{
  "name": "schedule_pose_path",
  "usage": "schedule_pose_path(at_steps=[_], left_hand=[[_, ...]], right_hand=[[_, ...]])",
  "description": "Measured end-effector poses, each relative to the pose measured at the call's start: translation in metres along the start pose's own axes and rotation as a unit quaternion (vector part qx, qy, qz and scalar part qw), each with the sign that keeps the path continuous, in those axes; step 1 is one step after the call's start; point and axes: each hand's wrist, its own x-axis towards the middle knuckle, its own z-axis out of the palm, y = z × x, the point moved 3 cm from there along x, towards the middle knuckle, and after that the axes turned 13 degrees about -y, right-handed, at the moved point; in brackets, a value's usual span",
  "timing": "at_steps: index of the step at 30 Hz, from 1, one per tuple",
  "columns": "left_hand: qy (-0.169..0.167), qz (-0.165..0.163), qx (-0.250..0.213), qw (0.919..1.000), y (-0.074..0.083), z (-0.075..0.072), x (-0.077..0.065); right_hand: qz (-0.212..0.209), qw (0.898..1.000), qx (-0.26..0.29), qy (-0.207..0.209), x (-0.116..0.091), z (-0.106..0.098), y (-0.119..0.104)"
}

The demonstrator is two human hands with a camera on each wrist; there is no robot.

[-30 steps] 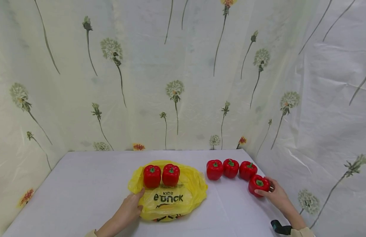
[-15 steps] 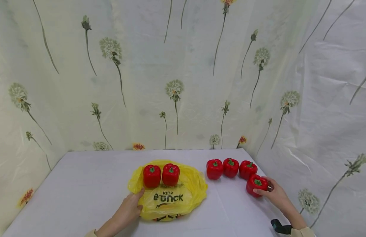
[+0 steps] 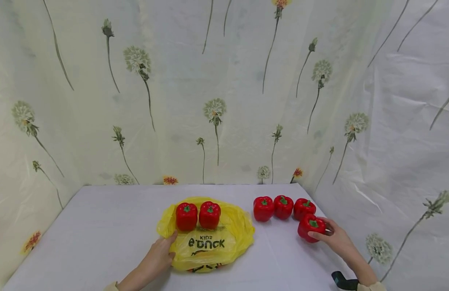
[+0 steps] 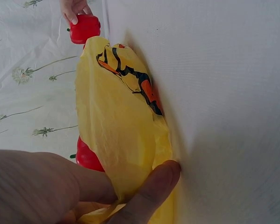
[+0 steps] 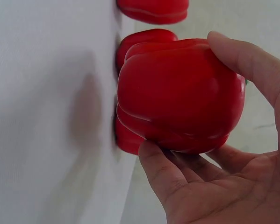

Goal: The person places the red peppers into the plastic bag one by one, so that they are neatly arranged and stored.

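At the right of the head view, my right hand (image 3: 335, 238) grips a red bell pepper (image 3: 310, 228) with a green stem. Thumb and fingers lie on opposite sides of this pepper (image 5: 182, 95) in the right wrist view, and a shadow falls on the table beside it. My left hand (image 3: 159, 252) pinches the left edge of a yellow plastic bag (image 3: 242, 234) with dark lettering. In the left wrist view the bag's film (image 4: 116, 126) is bunched between thumb and finger. Two red bell peppers (image 3: 186, 217) (image 3: 209, 215) sit side by side at the bag's back part.
Three more bell peppers (image 3: 263, 209) (image 3: 283, 207) (image 3: 304, 209) stand in a row at the back right of the white table (image 3: 111, 226). A curtain (image 3: 180, 101) printed with dandelions hangs behind the table. A black device (image 3: 344, 280) is strapped at the right wrist.
My right hand has shifted a little to the left with the bell pepper in its grip. The left hand, the bag and the other peppers have stayed in place.
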Motion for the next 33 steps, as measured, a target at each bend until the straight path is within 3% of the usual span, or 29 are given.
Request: schedule_pose_path(at_steps=[20, 33], left_hand=[[0.003, 0.006, -0.011, 0.9999, 0.000, 0.000, -0.001], [-0.004, -0.003, -0.014, 0.9999, -0.001, 0.001, 0.001]], right_hand=[[-0.043, 0.999, -0.020, -0.020, -0.022, 0.018, -0.043], [-0.098, 0.994, -0.016, -0.047, -0.028, 0.034, -0.080]])
